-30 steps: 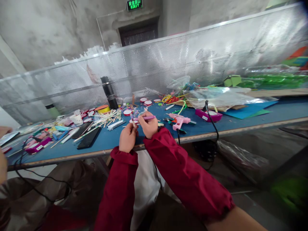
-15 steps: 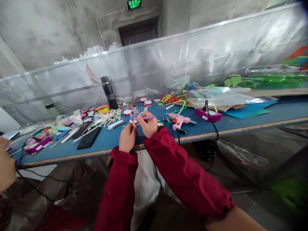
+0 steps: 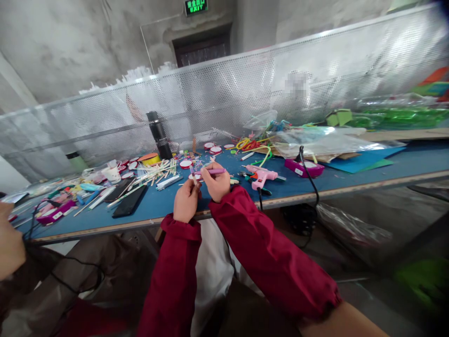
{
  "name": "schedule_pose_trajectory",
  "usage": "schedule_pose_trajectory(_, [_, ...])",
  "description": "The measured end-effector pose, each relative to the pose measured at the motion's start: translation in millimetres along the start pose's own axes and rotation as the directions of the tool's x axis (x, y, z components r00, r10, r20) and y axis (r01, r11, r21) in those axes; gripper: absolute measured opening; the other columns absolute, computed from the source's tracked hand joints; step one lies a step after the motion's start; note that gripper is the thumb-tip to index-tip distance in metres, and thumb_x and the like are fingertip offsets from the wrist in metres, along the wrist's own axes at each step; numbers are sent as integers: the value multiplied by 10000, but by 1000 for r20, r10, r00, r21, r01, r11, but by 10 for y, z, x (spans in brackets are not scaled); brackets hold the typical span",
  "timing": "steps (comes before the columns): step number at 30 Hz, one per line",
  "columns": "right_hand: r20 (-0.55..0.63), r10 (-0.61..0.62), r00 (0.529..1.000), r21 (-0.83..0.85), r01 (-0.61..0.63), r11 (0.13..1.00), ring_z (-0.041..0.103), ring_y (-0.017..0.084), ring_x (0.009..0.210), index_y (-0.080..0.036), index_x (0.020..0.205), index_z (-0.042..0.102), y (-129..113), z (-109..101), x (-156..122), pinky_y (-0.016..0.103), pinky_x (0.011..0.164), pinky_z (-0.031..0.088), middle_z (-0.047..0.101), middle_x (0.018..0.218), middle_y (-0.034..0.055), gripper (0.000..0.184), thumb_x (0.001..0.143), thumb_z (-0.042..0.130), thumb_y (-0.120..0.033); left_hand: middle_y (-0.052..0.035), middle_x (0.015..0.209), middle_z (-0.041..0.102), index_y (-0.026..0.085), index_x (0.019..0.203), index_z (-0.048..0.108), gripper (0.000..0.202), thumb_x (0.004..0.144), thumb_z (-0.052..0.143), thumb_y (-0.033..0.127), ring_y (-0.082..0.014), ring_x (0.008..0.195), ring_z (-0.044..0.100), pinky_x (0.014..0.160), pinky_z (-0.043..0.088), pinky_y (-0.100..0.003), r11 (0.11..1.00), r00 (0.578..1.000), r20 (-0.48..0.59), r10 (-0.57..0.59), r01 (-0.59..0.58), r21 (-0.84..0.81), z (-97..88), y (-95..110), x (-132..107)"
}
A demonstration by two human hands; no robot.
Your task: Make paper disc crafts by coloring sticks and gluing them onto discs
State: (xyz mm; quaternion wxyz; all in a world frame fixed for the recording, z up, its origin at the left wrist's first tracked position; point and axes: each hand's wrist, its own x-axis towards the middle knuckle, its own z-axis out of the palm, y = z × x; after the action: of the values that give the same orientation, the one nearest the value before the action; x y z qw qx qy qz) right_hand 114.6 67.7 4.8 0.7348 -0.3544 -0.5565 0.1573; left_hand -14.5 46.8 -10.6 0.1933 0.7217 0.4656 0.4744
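Observation:
My left hand is closed in a pinch on a short flat craft stick, which stands up from the fingers and looks purple at its upper end. Beside it, my right hand grips a purple marker, its tip pointing left at the stick. Whether tip and stick touch is too small to tell. Both hands are above the front edge of the blue table. Right of them lies a pink hot glue gun with its cable hanging over the edge.
Behind the hands are red-rimmed round pieces, loose craft sticks and a black thermos. Dark phones lie left. Purple power sockets sit on both sides. Another person's hand shows at the left edge.
My hands, the marker and the stick stay almost where they were. The other person's hand at the left edge has shifted slightly.

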Motion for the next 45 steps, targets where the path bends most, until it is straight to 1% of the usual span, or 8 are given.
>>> schedule_pose_trajectory(3, [-24, 0, 1000, 16, 0, 1000, 555, 148, 584, -234, 693, 593, 20, 5, 7, 285, 589, 434, 625, 621, -20, 252, 878, 605, -405, 2, 704, 640, 228, 872, 580, 194, 980, 488, 361, -173, 681, 578, 654, 377, -272, 1000, 1000, -2, 10, -10, -6, 0, -1, 2])
schedule_pose_trajectory(9, [44, -6, 999, 35, 4, 999, 534, 145, 580, -236, 713, 600, -22, 5, -8, 278, 571, 418, 601, 607, -29, 230, 864, 630, -406, -3, 700, 640, 230, 853, 575, 202, 978, 493, 366, -174, 663, 572, 640, 366, -278, 1000, 1000, -8, 1, -2, -15, 5, 10, 4])
schedule_pose_trajectory(15, [-18, 1, 1000, -18, -2, 1000, 559, 152, 605, -232, 698, 599, 17, -2, 13, 287, 603, 432, 629, 628, -17, 253, 877, 616, -411, -3, 701, 641, 230, 868, 578, 191, 978, 491, 360, -180, 681, 580, 645, 374, -279, 1000, 1000, 4, 2, -2, -11, -1, 14, -1])
schedule_pose_trajectory(23, [33, 2, 999, 40, -4, 999, 552, 149, 590, -231, 715, 600, -30, 6, -8, 278, 578, 438, 627, 619, -18, 243, 864, 645, -417, -4, 708, 646, 227, 868, 584, 203, 984, 491, 365, -176, 687, 588, 647, 383, -272, 1000, 1000, -9, 13, -13, -3, 8, -5, 7])
schedule_pose_trajectory(29, [-47, 7, 999, -6, -7, 1000, 575, 154, 609, -240, 711, 609, 93, 16, 18, 280, 593, 447, 648, 644, -11, 247, 887, 613, -413, -1, 709, 647, 229, 874, 584, 197, 984, 491, 363, -170, 676, 584, 643, 388, -269, 1000, 1000, -9, 6, -6, 5, 10, -20, 7])
schedule_pose_trajectory(34, [3, -1, 1000, 73, 1, 997, 535, 144, 564, -238, 700, 576, 10, 20, 1, 278, 558, 417, 605, 613, -26, 248, 871, 624, -410, -2, 703, 649, 226, 873, 583, 198, 988, 488, 355, -171, 672, 587, 636, 385, -269, 1000, 1000, -7, 15, -16, -8, 5, -8, 6])
schedule_pose_trajectory(41, [-32, -7, 999, -12, 7, 1000, 547, 145, 574, -233, 688, 599, 19, 4, 10, 286, 577, 412, 623, 619, -21, 252, 874, 614, -402, -5, 705, 646, 226, 863, 584, 202, 986, 491, 356, -174, 678, 587, 637, 379, -274, 1000, 1000, -7, 9, -9, 8, 1, 0, 3])
schedule_pose_trajectory(45, [-16, 0, 1000, 25, 0, 1000, 558, 143, 582, -232, 698, 598, 28, 9, 5, 281, 577, 421, 620, 626, -24, 239, 876, 617, -390, -5, 707, 652, 226, 892, 590, 179, 984, 496, 347, -177, 686, 593, 639, 380, -276, 1000, 1000, -3, 7, -7, -15, 3, 4, 2])
